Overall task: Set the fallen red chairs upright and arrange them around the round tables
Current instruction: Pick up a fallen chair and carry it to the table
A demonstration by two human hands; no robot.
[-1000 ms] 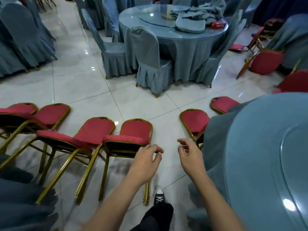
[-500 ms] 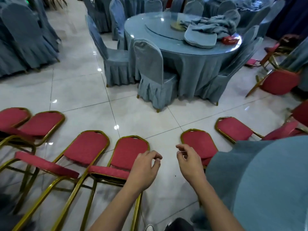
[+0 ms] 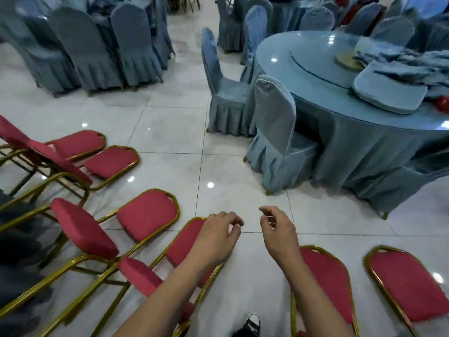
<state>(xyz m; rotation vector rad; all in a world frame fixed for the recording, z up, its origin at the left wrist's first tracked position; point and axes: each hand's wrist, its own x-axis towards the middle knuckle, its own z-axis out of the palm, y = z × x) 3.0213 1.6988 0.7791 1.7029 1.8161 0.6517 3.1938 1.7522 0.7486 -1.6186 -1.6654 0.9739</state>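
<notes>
On the tiled floor [image 3: 170, 122] near the person's feet, red chairs lie tipped on their backs in a loose row, gold legs pointing toward the camera. Both hands hang above them with nothing held: the left hand [image 3: 216, 235] has its fingers loosely curled, thumb close to the fingertips, over the backrest of the nearest chair [image 3: 184, 242]; the right hand [image 3: 279, 231] is curled the same way over bare tile, just left of another fallen chair [image 3: 325, 276]. Neither grip touches a frame. A further chair [image 3: 408, 283] lies at the far right, and more [image 3: 148, 212] lie to the left, one of them [image 3: 109, 161] partly under a neighbour's legs. The round surface [image 3: 315, 76] with its blue cloth stands ahead to the right, already ringed by covered chairs [image 3: 274, 132].

The step in hand looks like picking the next chair to raise. To do it well, I would take the nearest one by the top rail of the backrest with one hand and by the seat edge or a front leg with the other, so it pivots on its rear feet rather than sliding on the glossy tile. Lift it clear of the neighbouring legs first, since the frames lie close and may catch. Once it stands, carry it rather than drag it
</notes>
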